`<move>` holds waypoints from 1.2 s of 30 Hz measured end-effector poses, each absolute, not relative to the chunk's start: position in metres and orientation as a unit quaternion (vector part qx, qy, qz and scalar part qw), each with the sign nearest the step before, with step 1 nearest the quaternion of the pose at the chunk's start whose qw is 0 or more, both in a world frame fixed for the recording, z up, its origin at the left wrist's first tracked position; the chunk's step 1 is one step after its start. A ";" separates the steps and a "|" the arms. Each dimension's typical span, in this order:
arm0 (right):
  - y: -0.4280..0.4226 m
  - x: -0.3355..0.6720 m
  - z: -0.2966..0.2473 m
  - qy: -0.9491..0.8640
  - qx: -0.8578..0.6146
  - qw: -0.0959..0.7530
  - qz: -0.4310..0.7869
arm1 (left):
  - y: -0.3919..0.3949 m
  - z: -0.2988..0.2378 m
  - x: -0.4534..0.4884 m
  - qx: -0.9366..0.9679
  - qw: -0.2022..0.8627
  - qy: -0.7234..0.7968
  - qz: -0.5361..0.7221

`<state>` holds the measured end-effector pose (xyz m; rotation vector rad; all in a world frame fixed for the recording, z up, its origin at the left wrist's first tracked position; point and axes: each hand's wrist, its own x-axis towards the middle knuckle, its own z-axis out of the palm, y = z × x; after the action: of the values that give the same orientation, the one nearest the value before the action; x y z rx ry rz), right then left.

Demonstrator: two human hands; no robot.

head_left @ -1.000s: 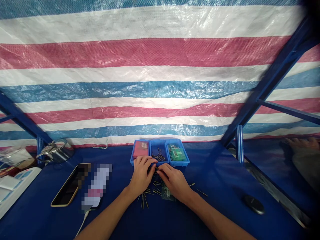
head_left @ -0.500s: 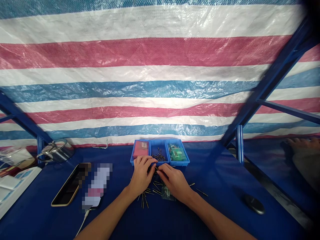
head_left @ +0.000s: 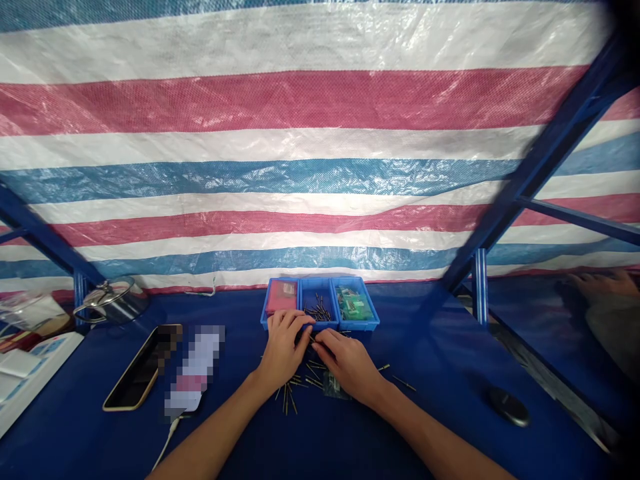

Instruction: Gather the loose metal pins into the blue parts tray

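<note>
Right hand nudges slightly toward bench's left edge, fingertips closer to left hand; thin metal piece at them shows clearer. View tips down a touch.

Three bins stand side by side on the far desk, rods in the middle one; loose rods lie nearer. Two phones lie left, a lidded pot beyond them, a mouse right.

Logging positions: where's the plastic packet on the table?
Head view, low centre: the plastic packet lies by the right hand, just right of thin metal pieces.
</note>
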<state>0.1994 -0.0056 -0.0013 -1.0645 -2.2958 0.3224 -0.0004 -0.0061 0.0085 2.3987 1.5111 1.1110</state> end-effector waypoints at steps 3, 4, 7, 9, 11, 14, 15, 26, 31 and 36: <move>-0.006 0.199 -0.001 -0.862 -0.400 0.287 0.120 | -0.006 0.009 -0.001 0.787 0.049 0.495 0.364; -0.006 0.199 -0.001 -0.862 -0.400 0.288 0.119 | -0.006 0.009 -0.001 0.787 0.049 0.495 0.365; -0.006 0.200 -0.001 -0.864 -0.398 0.286 0.118 | -0.006 0.009 -0.001 0.787 0.050 0.493 0.367; -0.006 0.200 -0.002 -0.864 -0.396 0.287 0.119 | -0.006 0.009 -0.001 0.787 0.049 0.493 0.367; -0.006 0.200 -0.002 -0.863 -0.396 0.289 0.120 | -0.006 0.008 -0.001 0.788 0.046 0.494 0.366; -0.006 0.200 -0.002 -0.863 -0.395 0.291 0.121 | -0.006 0.008 -0.001 0.788 0.039 0.494 0.365; -0.006 0.200 -0.002 -0.863 -0.395 0.292 0.121 | -0.006 0.008 -0.001 0.788 0.038 0.494 0.365; -0.006 0.199 0.000 -0.865 -0.397 0.282 0.120 | -0.006 0.008 0.000 0.786 0.049 0.494 0.369; -0.006 0.199 0.002 -0.865 -0.394 0.286 0.122 | -0.006 0.009 0.000 0.788 0.047 0.494 0.366; -0.006 0.200 0.001 -0.865 -0.394 0.284 0.127 | -0.006 0.009 -0.001 0.786 0.047 0.494 0.367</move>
<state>0.1996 -0.0065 0.0010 -1.0530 -2.3148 0.3406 -0.0006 -0.0058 0.0085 2.3986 1.5082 1.1210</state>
